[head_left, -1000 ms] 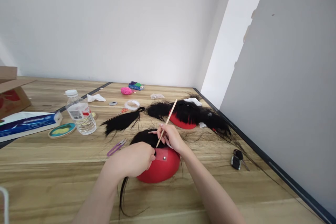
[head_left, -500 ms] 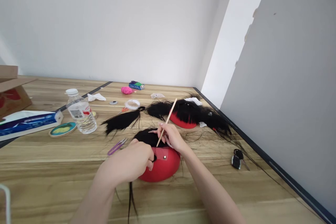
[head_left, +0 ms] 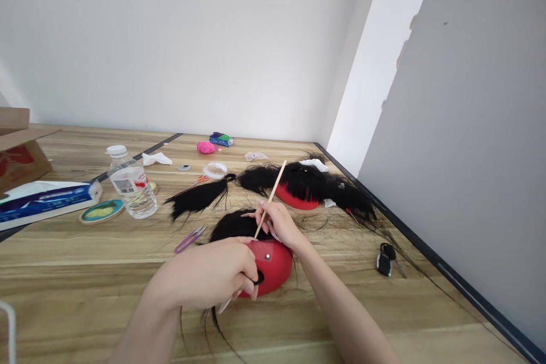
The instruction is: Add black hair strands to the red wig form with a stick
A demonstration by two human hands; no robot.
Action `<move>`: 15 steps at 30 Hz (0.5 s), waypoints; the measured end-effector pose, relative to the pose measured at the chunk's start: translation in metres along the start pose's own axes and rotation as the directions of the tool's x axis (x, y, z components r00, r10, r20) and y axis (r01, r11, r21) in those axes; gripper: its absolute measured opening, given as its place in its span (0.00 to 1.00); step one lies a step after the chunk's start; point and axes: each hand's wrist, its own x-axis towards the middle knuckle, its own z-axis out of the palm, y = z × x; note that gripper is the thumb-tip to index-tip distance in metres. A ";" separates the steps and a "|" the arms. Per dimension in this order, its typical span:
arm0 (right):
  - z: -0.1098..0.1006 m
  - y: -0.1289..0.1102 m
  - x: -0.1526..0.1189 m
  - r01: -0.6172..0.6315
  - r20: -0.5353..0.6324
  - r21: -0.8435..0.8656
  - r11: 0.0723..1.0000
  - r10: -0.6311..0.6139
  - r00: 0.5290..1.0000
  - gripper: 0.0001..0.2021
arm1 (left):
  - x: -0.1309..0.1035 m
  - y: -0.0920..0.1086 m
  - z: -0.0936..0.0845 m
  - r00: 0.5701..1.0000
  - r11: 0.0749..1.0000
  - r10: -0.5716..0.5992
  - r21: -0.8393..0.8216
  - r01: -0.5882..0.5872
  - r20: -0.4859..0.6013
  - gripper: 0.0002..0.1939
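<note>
The right hand (head_left: pixel 278 223) pinches a slim wooden stick (head_left: pixel 279 177), its lower tip at the black hair (head_left: pixel 232 224) on the red dome (head_left: pixel 277 272), which rests on the tabletop (head_left: pixel 426 321). The left hand (head_left: pixel 219 272), fingers curled, holds a black strand (head_left: pixel 259 277) at the dome's left side.

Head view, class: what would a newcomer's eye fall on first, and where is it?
First, the red dome at lower centre, with black hair over its far side and the left hand at its left. Next, the pale stick slanting up from the right hand. A second dome, also red, lies behind and to the right, while a pink ball stands out farther back, left of centre.
</note>
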 end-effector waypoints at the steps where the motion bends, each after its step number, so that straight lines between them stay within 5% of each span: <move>1: 0.000 0.001 0.000 0.001 0.002 0.007 1.000 -0.001 1.000 0.24 | 0.001 0.002 -0.003 0.997 0.999 0.032 -0.031 -0.030 0.069 0.11; 6: 0.000 0.004 0.002 -0.002 -0.001 0.028 1.000 0.002 1.000 0.25 | 0.011 0.001 -0.012 0.952 0.987 0.124 -0.131 -0.090 0.280 0.12; 15: 0.000 0.007 0.003 0.010 -0.008 0.023 1.000 -0.010 1.000 0.26 | 0.015 -0.007 -0.012 0.917 0.987 0.090 -0.156 -0.030 0.388 0.13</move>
